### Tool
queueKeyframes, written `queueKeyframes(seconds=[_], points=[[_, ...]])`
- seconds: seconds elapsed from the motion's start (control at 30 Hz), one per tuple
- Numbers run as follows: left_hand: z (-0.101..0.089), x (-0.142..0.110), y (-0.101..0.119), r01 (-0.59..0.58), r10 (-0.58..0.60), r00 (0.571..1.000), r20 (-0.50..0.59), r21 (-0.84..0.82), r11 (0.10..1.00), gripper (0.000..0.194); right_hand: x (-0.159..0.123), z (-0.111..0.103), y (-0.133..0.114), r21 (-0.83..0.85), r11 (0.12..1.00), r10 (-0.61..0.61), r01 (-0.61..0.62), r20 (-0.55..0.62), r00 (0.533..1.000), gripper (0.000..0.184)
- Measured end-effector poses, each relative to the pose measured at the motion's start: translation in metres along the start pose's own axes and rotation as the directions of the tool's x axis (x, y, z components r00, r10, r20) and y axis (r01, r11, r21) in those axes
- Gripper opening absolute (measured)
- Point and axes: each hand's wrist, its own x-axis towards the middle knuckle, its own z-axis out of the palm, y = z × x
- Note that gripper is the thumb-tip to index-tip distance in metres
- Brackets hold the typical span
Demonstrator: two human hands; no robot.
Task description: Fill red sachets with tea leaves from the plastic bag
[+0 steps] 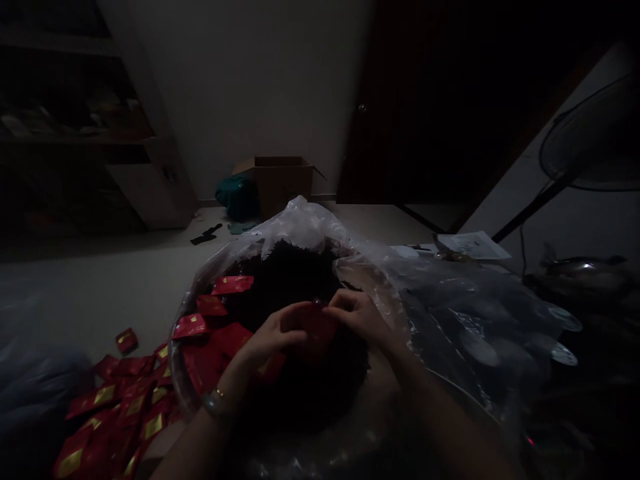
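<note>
My left hand (277,333) and my right hand (357,317) come together over a heap of dark, loose, leaf-like material (295,267). Between them is a small red packet (319,337), dim in the low light, its top edge pinched by the fingers of both hands. The heap lies in a wide round container lined with clear plastic (305,217). Beside my left wrist, several red packets (210,360) rest on the container's left side. Whether the held packet's top is parted or pressed together is too dark to tell.
More red packets with gold labels (133,407) are piled on the floor at the left. Clear plastic bags (470,313) spread out on the right. Behind stand a cardboard box (283,183) and a teal bundle (237,197). A fan (590,140) rises at the right.
</note>
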Motion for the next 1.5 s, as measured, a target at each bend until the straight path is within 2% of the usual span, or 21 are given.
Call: queueKeyframes(seconds=[0.07, 0.13, 0.23, 0.3, 0.4, 0.47, 0.57, 0.67, 0.9, 1.0, 1.07, 1.13, 1.2, 1.23, 1.27, 1.37, 1.5], points=[[0.004, 0.001, -0.002, 0.018, -0.014, 0.992, -0.125, 0.027, 0.999, 0.037, 0.0, 0.013, 0.002, 0.003, 0.999, 0.032, -0.032, 0.05, 0.998, 0.022], [0.007, 0.003, -0.006, 0.045, -0.029, 0.975, -0.221, 0.067, 0.997, 0.029, 0.001, 0.02, 0.005, 0.033, 0.997, 0.066, -0.067, 0.041, 0.997, 0.023], [0.008, 0.005, -0.01, 0.019, -0.007, 0.938, -0.348, 0.031, 0.999, 0.029, 0.002, 0.024, 0.006, 0.126, 0.985, 0.116, -0.12, 0.041, 0.992, 0.023], [0.008, 0.006, -0.012, 0.005, -0.016, 0.923, -0.385, -0.029, 1.0, 0.032, 0.002, 0.025, 0.007, 0.165, 0.969, 0.171, -0.183, 0.083, 0.982, 0.025], [0.011, 0.007, -0.013, -0.003, -0.04, 0.938, -0.344, -0.122, 0.992, 0.036, 0.0, 0.03, 0.009, 0.19, 0.945, 0.256, -0.266, 0.079, 0.964, 0.026], [0.015, 0.007, -0.015, -0.011, -0.029, 0.962, -0.271, -0.145, 0.989, 0.038, -0.002, 0.034, 0.012, 0.191, 0.949, 0.253, -0.253, 0.023, 0.967, 0.025], [0.021, 0.008, -0.018, 0.037, -0.05, 0.987, -0.155, -0.087, 0.996, 0.041, -0.004, 0.04, 0.015, 0.099, 0.988, 0.125, -0.116, -0.091, 0.988, 0.018], [0.022, 0.009, -0.022, 0.129, -0.132, 0.984, -0.121, -0.032, 0.991, 0.032, -0.004, 0.042, 0.016, -0.01, 1.0, 0.004, -0.006, -0.145, 0.989, 0.013], [0.016, 0.005, -0.02, 0.207, -0.207, 0.976, -0.071, -0.01, 0.978, 0.03, -0.005, 0.043, 0.018, -0.015, 0.999, 0.034, -0.036, -0.108, 0.994, 0.017], [0.017, 0.006, -0.019, 0.219, -0.224, 0.971, -0.084, -0.058, 0.974, 0.033, -0.001, 0.041, 0.022, 0.055, 0.991, 0.123, -0.121, -0.027, 0.992, 0.024], [0.019, 0.007, -0.018, 0.217, -0.231, 0.965, -0.124, -0.12, 0.969, 0.039, 0.006, 0.033, 0.03, 0.083, 0.98, 0.176, -0.18, 0.048, 0.983, 0.033], [0.019, 0.009, -0.017, 0.201, -0.237, 0.955, -0.181, -0.197, 0.96, 0.047, 0.014, 0.017, 0.043, -0.009, 0.978, 0.207, -0.207, 0.076, 0.975, 0.038], [0.018, 0.009, -0.014, 0.168, -0.235, 0.942, -0.241, -0.27, 0.948, 0.053, 0.018, 0.001, 0.06, -0.308, 0.929, 0.225, -0.206, 0.026, 0.974, 0.036], [0.017, 0.009, -0.013, 0.148, -0.231, 0.936, -0.266, -0.299, 0.943, 0.055, 0.018, -0.005, 0.07, -0.496, 0.844, 0.254, -0.204, 0.035, 0.967, 0.039], [0.017, 0.009, -0.012, 0.127, -0.224, 0.931, -0.287, -0.322, 0.938, 0.057, 0.017, -0.01, 0.079, -0.657, 0.724, 0.331, -0.21, 0.064, 0.941, 0.046], [0.015, 0.009, -0.01, 0.077, -0.198, 0.928, -0.316, -0.359, 0.93, 0.062, 0.011, -0.012, 0.103, -0.753, 0.602, 0.455, -0.265, 0.051, 0.889, 0.057], [0.015, 0.007, -0.009, 0.066, -0.193, 0.927, -0.322, -0.367, 0.928, 0.066, 0.011, -0.008, 0.113, -0.743, 0.613, 0.457, -0.267, 0.057, 0.888, 0.041]])
